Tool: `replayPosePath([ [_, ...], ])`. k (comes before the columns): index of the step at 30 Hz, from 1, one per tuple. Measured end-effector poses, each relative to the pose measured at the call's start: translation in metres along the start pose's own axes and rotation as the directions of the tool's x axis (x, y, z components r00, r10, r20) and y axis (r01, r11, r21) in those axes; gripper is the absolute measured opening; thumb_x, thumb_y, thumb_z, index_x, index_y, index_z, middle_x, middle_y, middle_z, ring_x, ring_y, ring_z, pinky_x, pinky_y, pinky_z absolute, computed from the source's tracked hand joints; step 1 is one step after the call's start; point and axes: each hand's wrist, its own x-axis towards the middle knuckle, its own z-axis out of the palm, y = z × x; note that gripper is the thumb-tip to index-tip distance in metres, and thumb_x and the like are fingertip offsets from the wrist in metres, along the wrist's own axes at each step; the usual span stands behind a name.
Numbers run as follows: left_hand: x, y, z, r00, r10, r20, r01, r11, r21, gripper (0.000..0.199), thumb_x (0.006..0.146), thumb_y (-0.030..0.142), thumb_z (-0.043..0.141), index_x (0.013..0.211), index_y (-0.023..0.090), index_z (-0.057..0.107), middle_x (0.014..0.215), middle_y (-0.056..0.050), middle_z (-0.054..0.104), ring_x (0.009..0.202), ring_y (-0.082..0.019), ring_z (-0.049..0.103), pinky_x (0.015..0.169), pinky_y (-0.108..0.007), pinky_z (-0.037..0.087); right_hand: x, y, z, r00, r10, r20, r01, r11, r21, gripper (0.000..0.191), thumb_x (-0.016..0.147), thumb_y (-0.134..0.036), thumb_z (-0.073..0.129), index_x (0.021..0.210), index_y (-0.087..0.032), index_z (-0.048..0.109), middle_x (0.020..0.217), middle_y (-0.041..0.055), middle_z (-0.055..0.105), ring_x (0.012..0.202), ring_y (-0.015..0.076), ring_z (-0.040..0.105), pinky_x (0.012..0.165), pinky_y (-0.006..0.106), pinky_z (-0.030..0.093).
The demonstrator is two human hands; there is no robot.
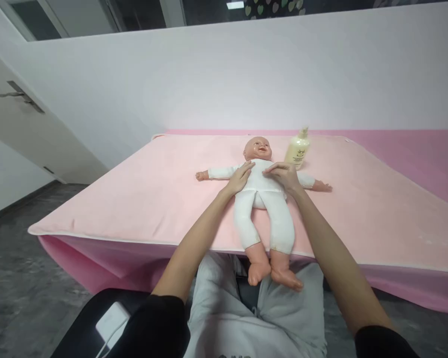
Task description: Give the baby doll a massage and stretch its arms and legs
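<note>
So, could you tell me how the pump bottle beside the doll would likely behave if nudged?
The pump bottle stands upright and tall on soft pink bedding, so it would probably tip rather than slide. Its rounded body would likely roll afterwards.

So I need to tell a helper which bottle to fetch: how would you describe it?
On the pink-covered table lies a baby doll in white, with both hands resting on its chest. Just beside the doll's head, toward the wall, stands a pale cream pump bottle, the only upright thing on the cloth.
</note>
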Motion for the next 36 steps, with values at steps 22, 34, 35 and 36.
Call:
replayPosePath([
  [22,-0.014,0.031,-0.011,0.987,0.158,0.032,-0.148,0.814,0.562,0.046,0.095,0.021,0.035,0.14,0.017,0.045,0.148,-0.011,0.043,0.14,-0.024,0.035,0.116,-0.047,0.024,0.006,0.027,0.006,0.984,0.054,0.168,0.097,0.631,-0.77,0.046,0.094,-0.035,0.034,0.136,-0.028,0.05,0.152,0.0045,0.036,0.143,0.0246,0.026,0.115,0.061,0.01],
  [34,-0.02,0.054,-0.012,0.907,0.234,0.351,-0.376,0.825,0.422,0.048,0.099,0.043,0.025,0.139,0.028,0.047,0.151,-0.002,0.04,0.144,-0.021,0.028,0.118,-0.046,0.016,0.007,0.039,-0.012,0.97,-0.099,-0.222,-0.091,0.7,-0.708,0.041,0.086,-0.023,0.035,0.11,-0.012,0.066,0.112,0.0139,0.068,0.105,0.0254,0.061,0.099,0.043,0.043],
  [35,-0.02,0.056,-0.012,0.893,0.208,0.399,-0.369,0.847,0.383,0.049,0.099,0.047,0.024,0.139,0.031,0.047,0.152,0.0,0.038,0.145,-0.02,0.026,0.119,-0.047,0.015,0.006,0.038,-0.012,0.969,-0.106,-0.225,-0.086,0.704,-0.705,0.041,0.085,-0.023,0.035,0.108,-0.013,0.067,0.11,0.0134,0.069,0.103,0.0252,0.062,0.098,0.042,0.043],
  [36,-0.02,0.058,-0.011,0.88,0.185,0.438,-0.358,0.864,0.355,0.049,0.098,0.049,0.023,0.139,0.034,0.046,0.153,0.003,0.037,0.145,-0.02,0.024,0.119,-0.048,0.013,0.006,0.038,-0.011,0.967,-0.113,-0.229,-0.084,0.707,-0.703,0.04,0.085,-0.023,0.035,0.107,-0.013,0.067,0.108,0.0132,0.069,0.101,0.0252,0.063,0.097,0.042,0.044],
])
